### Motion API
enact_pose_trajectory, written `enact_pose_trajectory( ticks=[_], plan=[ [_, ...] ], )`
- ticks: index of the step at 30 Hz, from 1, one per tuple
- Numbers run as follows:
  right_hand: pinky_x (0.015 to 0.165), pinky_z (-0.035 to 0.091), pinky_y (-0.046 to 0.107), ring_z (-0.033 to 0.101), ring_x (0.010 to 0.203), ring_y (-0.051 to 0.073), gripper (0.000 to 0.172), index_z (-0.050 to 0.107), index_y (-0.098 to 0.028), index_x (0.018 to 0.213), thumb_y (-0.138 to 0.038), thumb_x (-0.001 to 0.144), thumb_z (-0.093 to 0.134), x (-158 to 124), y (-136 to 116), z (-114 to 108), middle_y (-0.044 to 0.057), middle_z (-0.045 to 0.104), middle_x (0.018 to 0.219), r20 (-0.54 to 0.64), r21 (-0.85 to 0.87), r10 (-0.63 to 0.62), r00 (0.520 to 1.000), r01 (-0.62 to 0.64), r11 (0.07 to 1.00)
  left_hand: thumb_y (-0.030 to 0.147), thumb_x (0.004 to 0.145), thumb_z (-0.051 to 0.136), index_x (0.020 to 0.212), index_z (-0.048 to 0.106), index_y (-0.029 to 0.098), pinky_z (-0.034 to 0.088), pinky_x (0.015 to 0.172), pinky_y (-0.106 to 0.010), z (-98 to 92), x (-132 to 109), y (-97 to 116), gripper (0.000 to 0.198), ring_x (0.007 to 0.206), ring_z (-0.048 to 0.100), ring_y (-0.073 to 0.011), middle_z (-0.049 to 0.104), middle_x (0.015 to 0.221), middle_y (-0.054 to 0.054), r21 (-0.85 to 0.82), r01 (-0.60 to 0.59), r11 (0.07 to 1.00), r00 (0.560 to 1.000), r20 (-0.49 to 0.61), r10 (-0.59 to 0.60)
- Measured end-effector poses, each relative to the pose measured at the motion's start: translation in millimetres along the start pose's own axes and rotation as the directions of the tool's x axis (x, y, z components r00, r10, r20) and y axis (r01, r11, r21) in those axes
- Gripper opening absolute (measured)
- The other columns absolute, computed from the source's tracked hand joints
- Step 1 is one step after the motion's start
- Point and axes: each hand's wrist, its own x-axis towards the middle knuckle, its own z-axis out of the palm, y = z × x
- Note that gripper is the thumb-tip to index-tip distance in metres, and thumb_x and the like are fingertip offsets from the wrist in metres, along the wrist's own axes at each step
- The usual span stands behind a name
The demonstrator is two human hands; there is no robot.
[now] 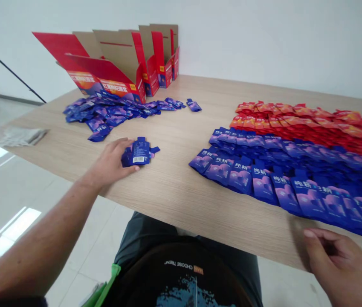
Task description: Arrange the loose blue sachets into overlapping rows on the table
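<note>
My left hand (112, 160) reaches across the wooden table (181, 187) and is closed around a small stack of blue pouches (137, 152), the top one showing a barcode. My right hand (343, 264) hovers at the table's near edge, fingers loosely curled with nothing in them, just in front of the neat overlapping rows of blue pouches (283, 179). Behind those lie rows of red pouches (308, 121).
A loose heap of blue pouches (110, 111) lies at the back left, in front of several open red cardboard boxes (120, 64). A grey cloth (22, 135) rests at the table's left edge. Bare wood lies between the heap and the rows.
</note>
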Motion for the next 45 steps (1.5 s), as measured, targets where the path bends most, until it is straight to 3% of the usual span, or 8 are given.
enact_pose_trajectory(
  ticks=[7,14,18,23,26,29,39,45],
  plan=[
    [0.076,0.057,0.055,0.074,0.085,0.040,0.039,0.075,-0.032,0.085,-0.069,0.076,0.064,-1,4,3,0.011,0.076,0.086,0.055,0.041,0.037,0.998,-0.039,0.998,0.038,0.091,0.061,0.138,0.073,0.023,0.046,0.125,-0.054,16.6,17,17,0.051,0.144,0.062,-0.0367,0.069,0.150,-0.016,0.144,-0.138,0.980,0.980,0.166,0.114],
    [0.079,0.057,0.056,0.073,0.089,0.041,0.039,0.073,-0.030,0.085,-0.067,0.077,0.060,-3,-16,-1,0.012,0.073,0.085,0.013,0.028,-0.007,1.000,0.007,1.000,0.038,0.100,0.052,0.135,0.074,0.022,0.057,0.114,-0.053,8.2,13,25,0.044,0.127,0.074,-0.0352,0.078,0.137,-0.014,0.117,0.074,0.990,0.994,-0.084,-0.065],
    [0.083,0.056,0.057,0.073,0.089,0.041,0.039,0.073,-0.030,0.087,-0.065,0.078,0.059,-11,-27,-5,0.013,0.074,0.087,-0.031,0.088,0.033,0.999,-0.031,0.996,0.044,0.098,0.061,0.118,0.076,0.023,0.065,0.099,-0.045,8.1,3,44,0.032,0.112,0.079,-0.0311,0.083,0.116,-0.011,-0.230,0.271,0.935,0.895,-0.296,-0.332],
    [0.077,0.058,0.046,0.074,0.084,0.033,0.046,0.080,-0.027,0.101,-0.068,0.082,0.070,-44,-73,-1,0.010,0.080,0.092,0.210,0.367,0.075,0.975,-0.150,0.918,0.037,0.087,0.080,0.110,0.068,0.023,0.067,0.065,-0.026,26.3,-17,126,0.030,0.081,0.078,-0.0165,0.080,0.110,-0.004,-0.972,0.088,0.220,0.784,-0.068,-0.616],
    [0.062,0.055,0.036,0.067,0.069,0.023,0.052,0.079,-0.023,0.115,-0.068,0.091,0.069,-68,-132,6,0.008,0.078,0.090,0.529,0.605,-0.110,0.841,-0.284,0.744,0.026,0.079,0.089,0.099,0.066,0.022,0.067,0.063,-0.023,36.9,-27,185,0.031,0.069,0.074,-0.0124,0.078,0.088,0.000,-0.972,0.141,-0.186,0.807,0.222,-0.548],
    [0.050,0.046,0.028,0.057,0.060,0.015,0.048,0.074,-0.023,0.120,-0.063,0.092,0.073,-77,-184,13,0.007,0.076,0.100,0.608,0.744,-0.279,0.743,-0.411,0.527,0.025,0.078,0.092,0.098,0.067,0.022,0.068,0.067,-0.025,43.8,-35,229,0.033,0.072,0.075,-0.0134,0.078,0.086,0.001,-0.898,0.233,-0.373,0.816,0.389,-0.428],
    [0.050,0.035,0.023,0.040,0.052,0.010,0.050,0.054,-0.025,0.086,-0.069,0.093,0.077,-76,-194,29,-0.007,0.047,0.063,0.382,0.924,-0.216,0.899,-0.380,0.052,0.041,0.071,0.100,0.098,0.071,0.025,0.072,0.085,-0.042,73.5,-62,272,0.043,0.098,0.079,-0.0256,0.082,0.106,-0.004,-0.842,0.503,-0.194,0.811,0.537,-0.230],
    [0.046,0.036,0.021,0.042,0.047,0.010,0.052,0.047,-0.027,0.086,-0.071,0.093,0.074,-45,-144,3,-0.009,0.050,0.060,0.272,0.953,-0.039,0.961,-0.264,0.147,0.051,0.070,0.095,0.101,0.074,0.028,0.072,0.080,-0.046,78.7,-59,257,0.044,0.091,0.081,-0.0324,0.082,0.101,-0.009,-0.800,0.586,0.129,0.811,0.576,-0.108]
  ],
)
